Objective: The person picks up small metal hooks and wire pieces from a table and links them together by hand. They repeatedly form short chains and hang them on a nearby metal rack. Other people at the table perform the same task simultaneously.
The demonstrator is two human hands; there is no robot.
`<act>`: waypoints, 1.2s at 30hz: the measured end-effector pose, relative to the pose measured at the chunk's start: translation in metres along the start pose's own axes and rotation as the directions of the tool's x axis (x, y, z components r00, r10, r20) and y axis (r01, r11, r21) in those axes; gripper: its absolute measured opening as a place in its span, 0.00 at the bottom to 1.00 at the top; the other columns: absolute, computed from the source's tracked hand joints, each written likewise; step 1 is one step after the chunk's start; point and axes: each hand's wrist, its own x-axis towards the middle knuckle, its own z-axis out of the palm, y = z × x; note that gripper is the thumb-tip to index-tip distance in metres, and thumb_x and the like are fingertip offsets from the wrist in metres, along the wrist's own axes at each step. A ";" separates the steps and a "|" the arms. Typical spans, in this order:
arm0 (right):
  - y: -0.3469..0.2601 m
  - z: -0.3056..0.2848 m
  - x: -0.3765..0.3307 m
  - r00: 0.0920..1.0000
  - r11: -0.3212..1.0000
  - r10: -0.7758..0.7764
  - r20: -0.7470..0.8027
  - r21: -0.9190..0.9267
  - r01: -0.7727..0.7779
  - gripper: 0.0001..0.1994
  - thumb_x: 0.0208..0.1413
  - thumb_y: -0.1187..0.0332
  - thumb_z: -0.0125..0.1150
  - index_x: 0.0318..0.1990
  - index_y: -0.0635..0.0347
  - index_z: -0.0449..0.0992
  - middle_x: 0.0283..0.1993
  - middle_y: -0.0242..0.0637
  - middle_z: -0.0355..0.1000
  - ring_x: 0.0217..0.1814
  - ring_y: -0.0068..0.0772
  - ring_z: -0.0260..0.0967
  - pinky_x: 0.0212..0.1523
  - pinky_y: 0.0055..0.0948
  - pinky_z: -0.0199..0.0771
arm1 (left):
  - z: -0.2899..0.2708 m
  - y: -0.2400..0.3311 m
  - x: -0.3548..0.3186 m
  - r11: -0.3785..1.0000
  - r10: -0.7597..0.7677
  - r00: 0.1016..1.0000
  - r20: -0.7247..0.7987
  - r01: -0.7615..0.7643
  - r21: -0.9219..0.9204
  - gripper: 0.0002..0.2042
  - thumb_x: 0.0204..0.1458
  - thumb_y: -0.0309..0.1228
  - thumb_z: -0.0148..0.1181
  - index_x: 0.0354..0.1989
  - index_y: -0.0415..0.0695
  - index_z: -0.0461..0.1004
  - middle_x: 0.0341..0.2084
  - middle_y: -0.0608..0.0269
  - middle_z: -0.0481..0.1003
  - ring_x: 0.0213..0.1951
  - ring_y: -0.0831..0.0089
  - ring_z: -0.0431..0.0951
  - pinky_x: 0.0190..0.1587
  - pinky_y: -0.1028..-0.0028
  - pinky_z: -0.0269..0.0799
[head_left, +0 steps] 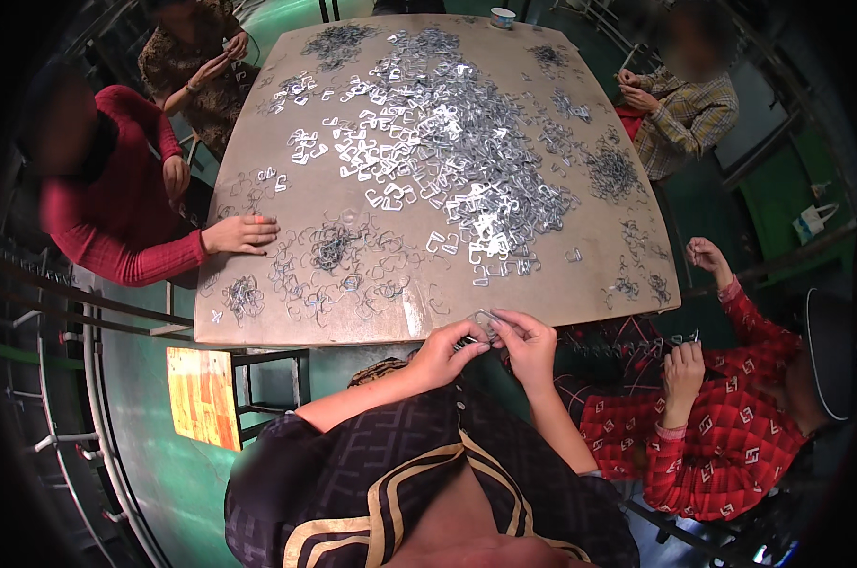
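Note:
Just off the near edge of the table, my left hand [445, 352] and my right hand [530, 346] come together, fingers closed in pinches. Between their fingertips is a small metal piece [486, 317], apparently a flat hook like those on the table; the fingers cover part of it. Beyond my hands, a large heap of shiny flat metal hooks [447, 142] spreads over the middle of the table. Thin bent wire pieces [332, 251] lie loosely scattered on the left near part of the tabletop.
The brown table [353, 327] carries more small wire heaps [610, 172] along its right side. A small tub [502, 17] stands at the far edge. People sit around; one in red [140, 189] rests a hand on the table. A wooden stool [204, 398] stands at left.

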 end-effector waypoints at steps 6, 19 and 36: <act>-0.002 0.001 -0.004 0.996 0.994 -0.070 -0.046 -0.090 0.066 0.08 0.53 0.79 0.61 0.41 0.71 0.78 0.28 0.36 0.77 0.26 0.19 0.72 0.27 0.17 0.72 | 0.004 0.000 -0.002 0.996 -0.010 1.000 -0.025 0.008 -0.084 0.05 0.54 0.24 0.58 0.37 0.36 0.71 0.30 0.61 0.76 0.36 0.77 0.75 0.42 0.76 0.69; 0.005 -0.003 -0.012 0.980 0.968 -0.198 0.013 -0.151 0.198 0.14 0.48 0.83 0.63 0.45 0.67 0.77 0.35 0.37 0.75 0.33 0.20 0.72 0.34 0.19 0.74 | -0.011 -0.008 0.004 0.997 -0.069 0.997 0.042 0.071 -0.036 0.07 0.53 0.26 0.61 0.38 0.37 0.75 0.31 0.60 0.78 0.38 0.75 0.77 0.43 0.75 0.71; -0.002 -0.018 -0.031 0.968 0.959 -0.224 -0.112 -0.199 0.199 0.14 0.47 0.82 0.62 0.44 0.66 0.77 0.34 0.40 0.75 0.33 0.26 0.75 0.35 0.23 0.75 | -0.158 -0.105 0.094 0.099 0.058 0.997 -0.057 0.052 0.994 0.06 0.43 0.26 0.54 0.19 0.39 0.75 0.25 0.52 0.75 0.30 0.56 0.78 0.33 0.62 0.75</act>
